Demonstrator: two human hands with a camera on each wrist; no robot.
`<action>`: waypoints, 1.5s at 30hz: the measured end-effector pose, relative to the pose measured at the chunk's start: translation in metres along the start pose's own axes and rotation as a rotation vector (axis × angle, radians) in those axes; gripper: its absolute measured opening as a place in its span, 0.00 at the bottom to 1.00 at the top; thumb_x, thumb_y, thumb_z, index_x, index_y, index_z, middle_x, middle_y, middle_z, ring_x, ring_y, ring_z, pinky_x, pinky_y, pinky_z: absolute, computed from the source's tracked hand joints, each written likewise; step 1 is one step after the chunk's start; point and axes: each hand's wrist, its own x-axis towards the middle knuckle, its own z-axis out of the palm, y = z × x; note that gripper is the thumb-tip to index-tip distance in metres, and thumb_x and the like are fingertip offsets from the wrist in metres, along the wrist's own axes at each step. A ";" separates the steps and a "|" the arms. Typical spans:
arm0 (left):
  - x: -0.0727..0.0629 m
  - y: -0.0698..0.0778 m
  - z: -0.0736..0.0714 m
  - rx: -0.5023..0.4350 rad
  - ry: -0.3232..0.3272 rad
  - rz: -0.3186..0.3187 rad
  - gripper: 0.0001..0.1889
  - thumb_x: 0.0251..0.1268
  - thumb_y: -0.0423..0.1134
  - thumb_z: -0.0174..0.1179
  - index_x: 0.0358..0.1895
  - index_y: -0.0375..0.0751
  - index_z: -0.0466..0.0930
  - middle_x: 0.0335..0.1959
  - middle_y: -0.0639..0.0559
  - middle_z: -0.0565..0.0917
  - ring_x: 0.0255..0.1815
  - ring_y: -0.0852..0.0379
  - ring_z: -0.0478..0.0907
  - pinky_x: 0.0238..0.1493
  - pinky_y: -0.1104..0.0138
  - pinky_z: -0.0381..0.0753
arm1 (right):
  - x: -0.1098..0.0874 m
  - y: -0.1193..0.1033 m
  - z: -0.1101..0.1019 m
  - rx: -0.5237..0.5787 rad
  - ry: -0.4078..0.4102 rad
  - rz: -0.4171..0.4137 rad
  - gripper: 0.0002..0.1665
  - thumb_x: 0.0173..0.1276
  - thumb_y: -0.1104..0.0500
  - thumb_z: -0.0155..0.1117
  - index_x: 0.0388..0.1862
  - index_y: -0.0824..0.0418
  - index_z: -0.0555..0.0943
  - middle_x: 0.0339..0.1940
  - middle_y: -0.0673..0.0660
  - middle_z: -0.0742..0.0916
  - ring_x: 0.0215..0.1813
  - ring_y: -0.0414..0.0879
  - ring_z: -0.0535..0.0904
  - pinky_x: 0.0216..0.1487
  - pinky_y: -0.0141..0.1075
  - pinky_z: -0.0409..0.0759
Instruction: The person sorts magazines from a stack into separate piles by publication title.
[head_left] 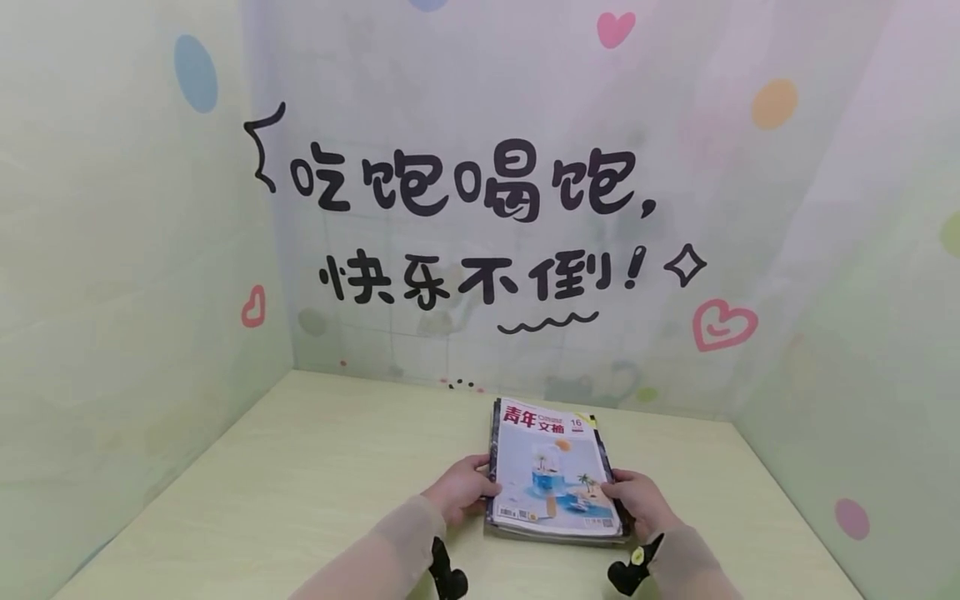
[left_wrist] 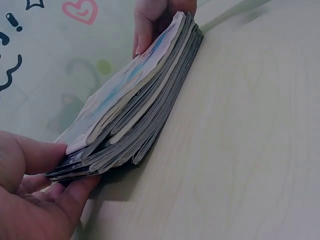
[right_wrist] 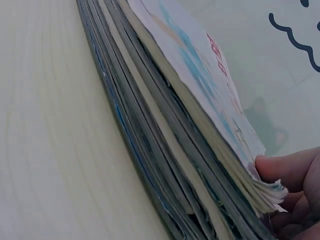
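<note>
A stack of several magazines (head_left: 551,475) is at the middle right of the table in the head view. The top cover is white and blue, with red lettering and a small beach picture. My left hand (head_left: 462,488) grips the stack's left edge; in the left wrist view its thumb lies on top and its fingers (left_wrist: 80,192) are beneath. On the opposite edge my right hand (head_left: 643,502) pinches the stack, its thumb (right_wrist: 285,167) against the top cover's edge. Folded spines and page edges show in both wrist views. The right fingers are partly hidden behind the pages.
The pale wooden table (head_left: 262,483) runs back to a printed wall (head_left: 465,350) with black lettering, hearts and dots. Side walls (head_left: 135,292) enclose it on the left and right. Black devices (head_left: 448,571) are strapped at both wrists.
</note>
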 end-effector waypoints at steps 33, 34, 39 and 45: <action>0.003 0.000 -0.068 0.118 0.255 0.040 0.28 0.68 0.29 0.51 0.70 0.27 0.57 0.66 0.30 0.67 0.62 0.40 0.69 0.64 0.49 0.67 | -0.005 -0.007 0.082 0.349 -0.226 -0.115 0.36 0.78 0.52 0.40 0.75 0.73 0.48 0.75 0.70 0.56 0.75 0.62 0.48 0.75 0.53 0.44; 0.002 -0.002 -0.065 0.109 0.279 0.055 0.28 0.68 0.29 0.50 0.70 0.26 0.58 0.66 0.30 0.67 0.63 0.39 0.68 0.65 0.48 0.65 | -0.005 -0.007 0.083 0.334 -0.216 -0.111 0.38 0.78 0.51 0.41 0.76 0.71 0.46 0.76 0.70 0.52 0.76 0.63 0.42 0.75 0.55 0.41; -0.010 -0.008 -0.048 0.057 0.360 0.100 0.29 0.71 0.35 0.48 0.72 0.29 0.55 0.70 0.32 0.61 0.71 0.36 0.56 0.71 0.46 0.53 | -0.011 -0.005 0.090 0.198 -0.127 -0.109 0.39 0.78 0.50 0.43 0.77 0.67 0.44 0.77 0.69 0.50 0.76 0.65 0.42 0.73 0.59 0.42; -0.026 -0.017 -0.034 0.151 0.358 0.151 0.30 0.72 0.40 0.48 0.73 0.33 0.54 0.72 0.34 0.58 0.73 0.35 0.51 0.71 0.44 0.50 | -0.024 0.001 0.099 0.063 0.013 -0.180 0.35 0.76 0.56 0.46 0.74 0.72 0.51 0.74 0.72 0.56 0.75 0.65 0.47 0.73 0.58 0.46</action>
